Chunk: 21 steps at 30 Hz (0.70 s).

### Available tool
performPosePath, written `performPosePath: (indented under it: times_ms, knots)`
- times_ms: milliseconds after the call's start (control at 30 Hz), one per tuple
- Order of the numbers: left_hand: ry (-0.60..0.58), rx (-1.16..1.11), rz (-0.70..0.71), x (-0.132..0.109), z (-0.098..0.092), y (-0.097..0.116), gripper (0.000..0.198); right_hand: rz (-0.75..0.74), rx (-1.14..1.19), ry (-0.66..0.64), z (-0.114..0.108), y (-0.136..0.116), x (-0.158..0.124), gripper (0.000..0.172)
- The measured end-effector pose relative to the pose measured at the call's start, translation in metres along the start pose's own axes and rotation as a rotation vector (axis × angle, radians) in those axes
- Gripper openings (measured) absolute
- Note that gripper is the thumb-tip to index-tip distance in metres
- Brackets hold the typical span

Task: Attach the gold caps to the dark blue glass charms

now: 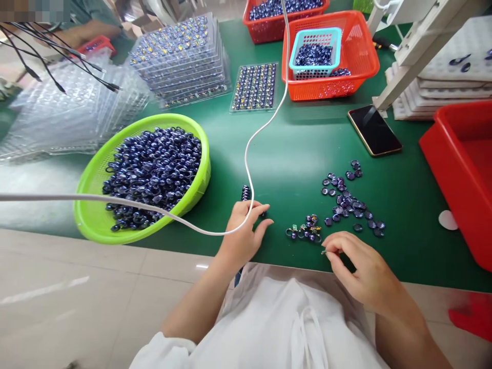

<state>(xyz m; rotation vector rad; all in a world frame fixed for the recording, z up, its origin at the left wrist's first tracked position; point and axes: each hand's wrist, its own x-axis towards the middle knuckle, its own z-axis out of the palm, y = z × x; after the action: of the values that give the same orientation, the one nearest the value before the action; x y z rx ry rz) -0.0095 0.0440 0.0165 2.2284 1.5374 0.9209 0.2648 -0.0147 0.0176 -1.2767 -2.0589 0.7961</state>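
Observation:
My left hand (243, 233) rests on the green table near its front edge, fingers curled around a short stack of dark blue shiny pieces (246, 192) that pokes out above the fingers. My right hand (359, 266) pinches a small thin metal part (326, 251) between thumb and fingertips. Between the hands lies a small cluster of blue pieces with rings (306, 229). A loose scatter of blue pieces (349, 202) lies just beyond the right hand.
A lime basket (92, 205) full of blue pieces sits at left; a white cable (249, 154) crosses the table. Clear trays (184, 61), orange baskets (361, 56), a teal basket (315, 37), a phone (374, 130) and a red bin (461, 169) surround the work area. Another person sits far left.

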Motion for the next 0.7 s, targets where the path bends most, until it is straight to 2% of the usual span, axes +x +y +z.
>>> performPosePath:
  times_ms: [100,167,267,400,500,633,700]
  knots:
    - [-0.093,0.193,0.037,0.007,0.001,-0.015,0.022,0.005,0.012,-0.001,0.007,0.003,0.007,0.017]
    - [-0.155,0.219,0.055,0.010,0.004,-0.019,0.017,-0.025,0.047,0.000,0.019,0.004,0.016,0.018]
    - [-0.189,0.225,0.073,0.012,0.008,-0.020,0.014,-0.098,0.113,0.082,0.032,0.004,0.029,0.021]
    - [-0.175,0.240,0.105,0.013,0.008,-0.021,0.011,-0.089,0.144,0.199,0.023,0.003,0.023,0.022]
    - [-0.174,0.241,0.131,0.015,0.006,-0.021,0.010,0.023,0.092,0.388,0.010,0.004,0.001,0.019]
    - [-0.152,0.222,0.135,0.014,0.004,-0.020,0.008,0.271,0.127,0.874,0.010,0.010,-0.033,0.010]
    - [-0.137,0.197,0.128,0.013,0.005,-0.019,0.009,0.342,0.122,0.954,0.018,0.012,-0.047,0.011]
